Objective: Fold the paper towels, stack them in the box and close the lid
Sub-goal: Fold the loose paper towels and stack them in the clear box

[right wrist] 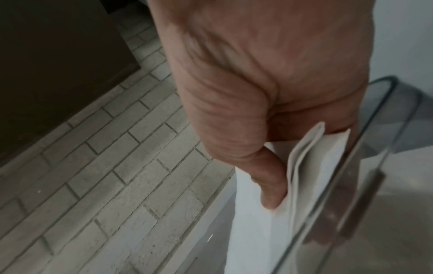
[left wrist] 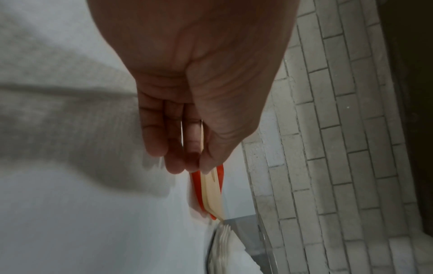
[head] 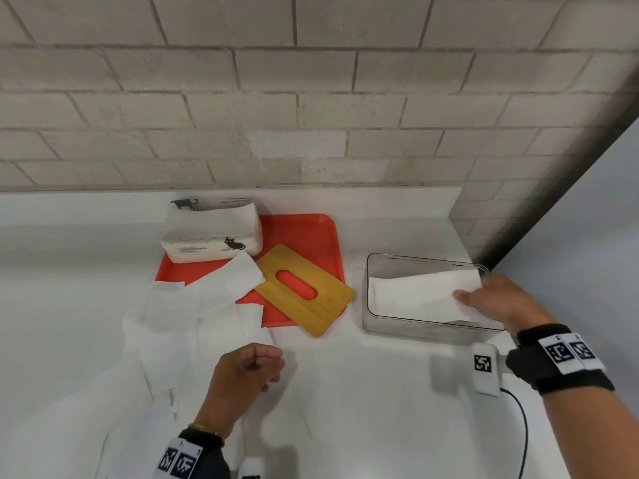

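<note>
My right hand (head: 465, 300) pinches the right end of a folded white paper towel (head: 415, 292), thumb on top, and holds it inside the clear box (head: 415, 328). The right wrist view shows that hand (right wrist: 302, 204) with the thumb pressed on the folded towel (right wrist: 253, 231), just inside the box rim (right wrist: 351, 176). My left hand (head: 262, 369) hovers over the counter with loosely curled fingers and holds nothing; in its own wrist view the left hand (left wrist: 182, 163) is likewise bare. The bamboo lid (head: 325, 305) with its slot lies across the red tray's corner.
The red tray (head: 311, 229) sits at the back with a paper towel pack (head: 214, 233) on it. Several unfolded towels (head: 179, 305) are spread over the counter's left side. A brick wall runs behind; a dark corner and pale wall stand at the right.
</note>
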Demonstrator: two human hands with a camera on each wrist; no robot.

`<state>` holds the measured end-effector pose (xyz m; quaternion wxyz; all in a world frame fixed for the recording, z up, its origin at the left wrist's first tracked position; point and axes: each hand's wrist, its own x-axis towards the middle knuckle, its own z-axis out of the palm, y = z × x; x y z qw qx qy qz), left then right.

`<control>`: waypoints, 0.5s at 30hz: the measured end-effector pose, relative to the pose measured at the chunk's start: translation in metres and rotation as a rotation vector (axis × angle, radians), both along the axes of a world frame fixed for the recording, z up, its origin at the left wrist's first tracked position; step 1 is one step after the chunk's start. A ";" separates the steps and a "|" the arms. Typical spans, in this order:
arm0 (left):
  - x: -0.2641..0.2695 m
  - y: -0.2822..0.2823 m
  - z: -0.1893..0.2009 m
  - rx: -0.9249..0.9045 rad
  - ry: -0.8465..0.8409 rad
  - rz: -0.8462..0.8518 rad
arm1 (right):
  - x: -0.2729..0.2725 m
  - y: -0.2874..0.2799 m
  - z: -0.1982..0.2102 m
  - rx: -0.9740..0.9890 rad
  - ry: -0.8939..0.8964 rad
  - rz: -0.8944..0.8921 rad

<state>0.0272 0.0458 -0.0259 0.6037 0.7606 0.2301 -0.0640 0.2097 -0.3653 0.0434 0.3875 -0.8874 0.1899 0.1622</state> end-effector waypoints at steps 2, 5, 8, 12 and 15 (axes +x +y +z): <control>0.007 -0.008 0.003 0.024 -0.006 -0.023 | 0.005 0.003 -0.003 -0.016 0.011 -0.005; 0.018 -0.022 0.008 0.035 -0.017 -0.054 | 0.010 0.005 -0.007 -0.038 0.016 -0.015; 0.032 -0.040 0.020 0.011 -0.038 -0.101 | 0.011 0.009 -0.006 -0.087 0.034 -0.005; 0.053 -0.071 0.041 -0.062 -0.054 -0.155 | 0.013 0.017 -0.005 -0.114 0.043 0.009; 0.070 -0.094 0.051 -0.114 -0.051 -0.134 | 0.013 0.020 -0.008 -0.173 0.073 0.042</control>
